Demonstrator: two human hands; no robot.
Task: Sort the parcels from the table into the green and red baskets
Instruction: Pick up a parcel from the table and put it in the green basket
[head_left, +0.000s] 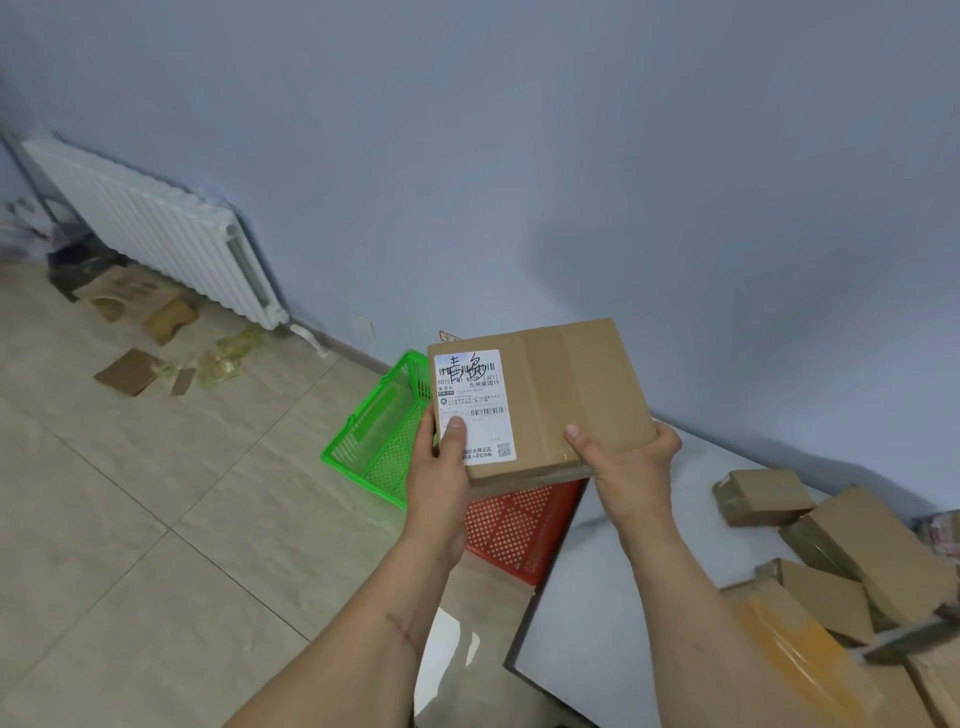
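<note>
Two hands on one parcel here: the left hand (441, 467) grips the near-left corner of a flat cardboard box (540, 397), thumb pressed down on its white shipping label (474, 405), while the right hand (631, 457) cups the near-right corner with the thumb on top and the fingers curled under the far edge. The box is up in the air, held level-ish, label side up, with big handwritten characters over the barcode.

Right beneath it, the green basket (374, 441) sits on the tiled floor (156, 493) close to the wall (571, 156); the box's left edge overhangs the basket's right rim from this angle. The red basket (519, 530) sits beside the green one, nearer the person, tucked against the table (597, 597) edge, and its far part is hidden under the box.

Over on the right, more brown parcels (831, 545) are heaped on the white table top, with one in orange-yellow wrap (795, 649) at the near edge. The table's dark-rimmed corner points toward the baskets.

To the left the floor lies open, wide tiles running out to a white radiator (156, 228) on the wall, with cardboard scraps (130, 371) and crumpled clear wrap (228, 356) scattered below it, well apart from the baskets.
</note>
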